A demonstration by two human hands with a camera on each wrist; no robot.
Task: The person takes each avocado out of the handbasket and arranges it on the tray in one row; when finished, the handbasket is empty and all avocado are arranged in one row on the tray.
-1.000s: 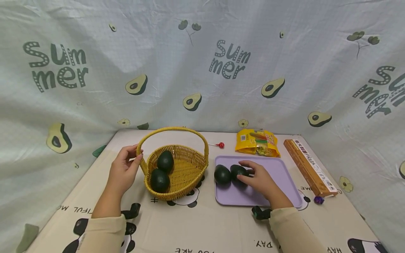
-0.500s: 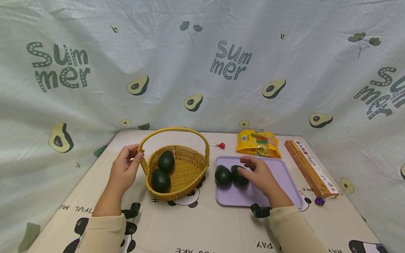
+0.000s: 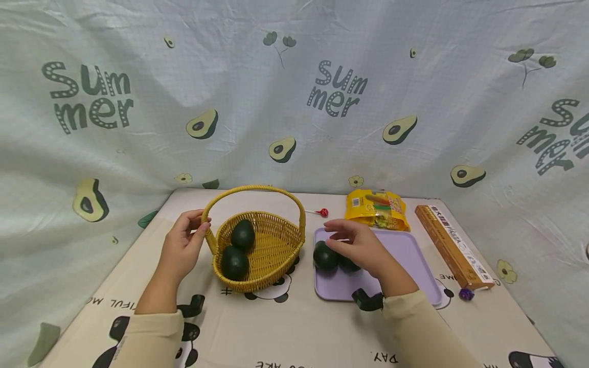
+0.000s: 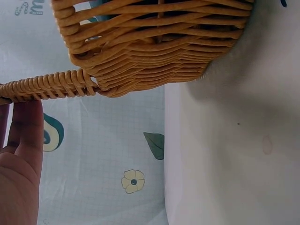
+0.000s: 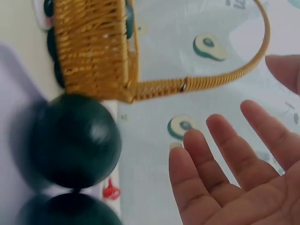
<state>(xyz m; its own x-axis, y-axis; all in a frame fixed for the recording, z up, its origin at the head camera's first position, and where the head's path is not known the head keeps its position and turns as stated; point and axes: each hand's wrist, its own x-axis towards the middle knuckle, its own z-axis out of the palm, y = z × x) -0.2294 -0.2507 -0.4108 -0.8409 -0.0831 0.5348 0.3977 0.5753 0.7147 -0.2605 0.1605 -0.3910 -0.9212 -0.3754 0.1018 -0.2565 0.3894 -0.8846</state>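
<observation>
My left hand (image 3: 184, 243) holds the left side of the yellow wicker basket (image 3: 276, 240) by its handle, where the left wrist view shows fingertips against the woven handle (image 4: 44, 86). Two dark green avocados, one behind (image 3: 243, 235) and one in front (image 3: 234, 263), lie in the basket's left half. My right hand (image 3: 361, 248) hovers with spread fingers over two more avocados on the lilac tray (image 3: 400, 255), holding nothing. It partly covers the right avocado (image 3: 348, 264); the left avocado (image 3: 325, 258) shows more fully. The right wrist view shows a gap between fingers and avocado (image 5: 75, 140).
Behind the tray lies a yellow snack bag (image 3: 375, 209), with a red lollipop (image 3: 323, 212) to its left. An orange-brown pasta box (image 3: 453, 245) lies right of the tray, near a purple lollipop (image 3: 466, 294). A printed curtain (image 3: 248, 102) hangs behind the table.
My right hand has lifted off the right avocado and moved left, above both avocados on the tray. The left hand and the basket stay in place.
</observation>
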